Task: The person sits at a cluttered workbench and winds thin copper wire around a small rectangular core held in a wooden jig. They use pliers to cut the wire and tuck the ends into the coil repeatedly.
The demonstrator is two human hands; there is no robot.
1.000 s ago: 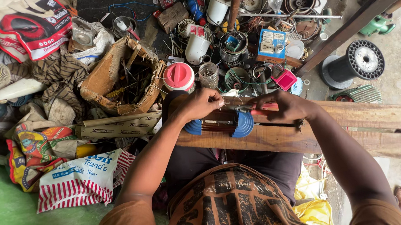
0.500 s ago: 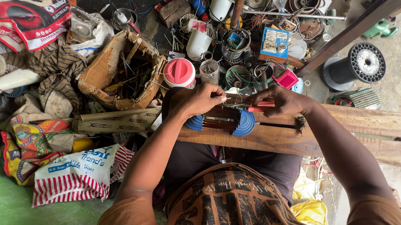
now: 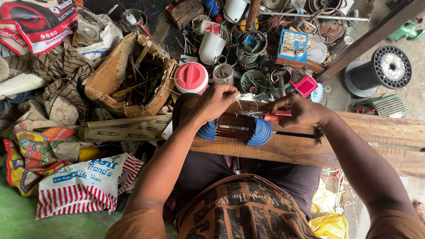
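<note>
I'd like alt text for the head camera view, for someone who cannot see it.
Seen from above, a seated person's left hand steadies a dark coil former with blue fan-shaped end plates on a wooden plank, while the right hand holds a red-handled tool to it. Cluttered parts, bags and a torn cardboard box lie beyond.

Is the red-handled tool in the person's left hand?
No, the red-handled tool is gripped by the right hand, while the left hand pinches something small above the blue-ended coil former.

Both forearms are reaching forward and angling inward. The left hand is curling into a loose fist, and the right hand is closing its fingers (knuckles facing up), the two staying slightly apart.
</note>
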